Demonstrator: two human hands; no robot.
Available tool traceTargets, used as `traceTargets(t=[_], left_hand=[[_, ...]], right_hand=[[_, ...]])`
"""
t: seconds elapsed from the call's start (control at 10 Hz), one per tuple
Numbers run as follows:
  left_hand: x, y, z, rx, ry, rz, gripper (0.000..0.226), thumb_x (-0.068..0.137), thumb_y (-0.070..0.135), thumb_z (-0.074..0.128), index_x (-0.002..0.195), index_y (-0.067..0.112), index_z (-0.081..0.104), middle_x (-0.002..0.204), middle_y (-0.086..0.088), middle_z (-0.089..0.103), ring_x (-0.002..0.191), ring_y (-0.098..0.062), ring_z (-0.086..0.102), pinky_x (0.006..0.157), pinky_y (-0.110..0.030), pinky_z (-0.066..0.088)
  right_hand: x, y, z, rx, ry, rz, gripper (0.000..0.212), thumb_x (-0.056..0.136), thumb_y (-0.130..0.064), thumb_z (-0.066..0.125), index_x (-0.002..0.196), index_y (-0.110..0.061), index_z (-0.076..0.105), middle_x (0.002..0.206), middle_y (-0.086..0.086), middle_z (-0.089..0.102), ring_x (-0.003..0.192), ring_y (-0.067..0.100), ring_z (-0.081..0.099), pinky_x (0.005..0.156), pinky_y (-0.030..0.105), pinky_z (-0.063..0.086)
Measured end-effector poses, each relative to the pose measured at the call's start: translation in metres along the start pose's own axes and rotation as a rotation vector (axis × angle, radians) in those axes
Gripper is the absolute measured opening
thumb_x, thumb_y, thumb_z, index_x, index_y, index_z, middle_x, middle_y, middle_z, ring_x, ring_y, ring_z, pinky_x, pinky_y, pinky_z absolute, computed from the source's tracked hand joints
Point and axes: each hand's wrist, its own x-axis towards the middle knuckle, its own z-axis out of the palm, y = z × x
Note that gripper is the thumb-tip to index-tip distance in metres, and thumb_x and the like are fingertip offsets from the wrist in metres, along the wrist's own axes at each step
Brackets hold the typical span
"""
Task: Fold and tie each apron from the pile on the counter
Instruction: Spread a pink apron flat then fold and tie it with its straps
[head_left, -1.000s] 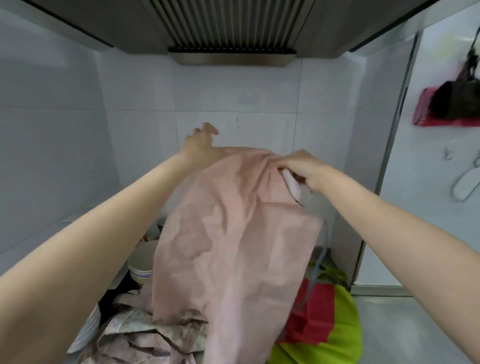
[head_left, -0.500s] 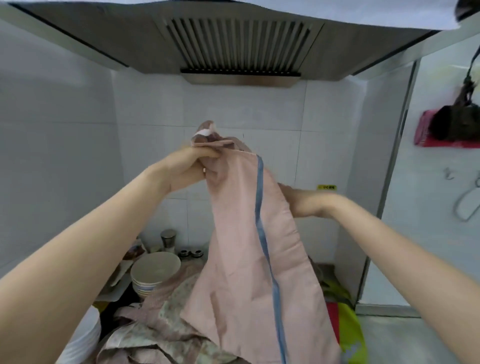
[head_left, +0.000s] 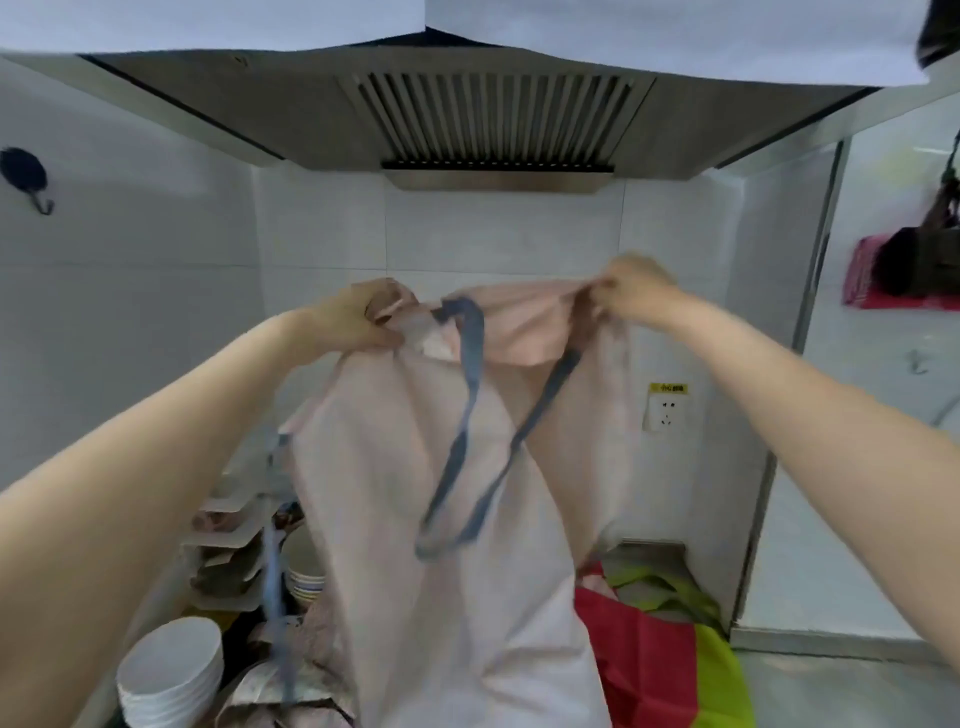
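Held up below the ribbed steel range hood (head_left: 493, 124): soft pale pink cloth apron (head_left: 415, 493), hanging in loose folds. Top corners pinched in curled fingers of left hand (head_left: 358, 322) and right hand (head_left: 631, 291), set apart. Flat blue-grey neck strap (head_left: 470, 415) drooping in a loop down the front. Beneath the hood, under the apron: crumpled floral fabric pile (head_left: 306, 670), stacked white ceramic bowls (head_left: 166, 675), glossy red and lime bag (head_left: 670, 660).
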Motion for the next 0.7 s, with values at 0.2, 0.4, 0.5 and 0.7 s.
traceTargets(t=[0.2,0.4,0.5,0.7], left_hand=[[0.033,0.027,0.019,0.425,0.588,-0.060,0.058,0.084,0.026,0.050,0.137,0.009,0.034,0.132,-0.020,0.044,0.119,-0.036,0.046,0.101,-0.044,0.031],[0.009,-0.015,0.082,0.306,-0.223,0.186,0.016,0.083,-0.002,0.061,0.096,0.005,0.066,0.090,-0.012,0.069,0.073,0.005,0.058,0.073,-0.016,0.041],[0.015,-0.011,0.091,0.022,-0.042,0.033,0.021,0.086,-0.009,0.048,0.093,0.009,0.057,0.090,-0.006,0.059,0.073,-0.011,0.053,0.063,-0.022,0.039],[0.035,0.011,0.090,-0.419,0.331,-0.206,0.007,0.097,0.008,0.032,0.098,0.015,0.033,0.088,-0.004,0.052,0.060,-0.017,0.055,0.038,-0.024,0.045]], right_hand=[[-0.024,-0.033,-0.040,-0.111,0.623,-0.150,0.031,0.098,-0.011,0.033,0.094,-0.002,0.063,0.094,0.019,0.065,0.087,0.030,0.060,0.066,0.033,0.035],[-0.084,0.024,0.031,0.112,-0.821,-0.128,0.027,0.091,-0.026,0.060,0.065,-0.020,0.058,0.055,-0.013,0.050,0.053,0.001,0.042,0.055,0.022,0.032],[-0.080,0.045,-0.006,0.389,-0.589,0.036,0.020,0.080,-0.029,0.070,0.088,-0.012,0.065,0.079,-0.001,0.065,0.073,0.010,0.057,0.069,0.025,0.043],[-0.078,0.072,-0.025,-0.201,-0.582,0.189,0.016,0.083,-0.008,0.065,0.071,-0.013,0.057,0.077,0.005,0.061,0.064,0.016,0.055,0.043,0.013,0.038]])
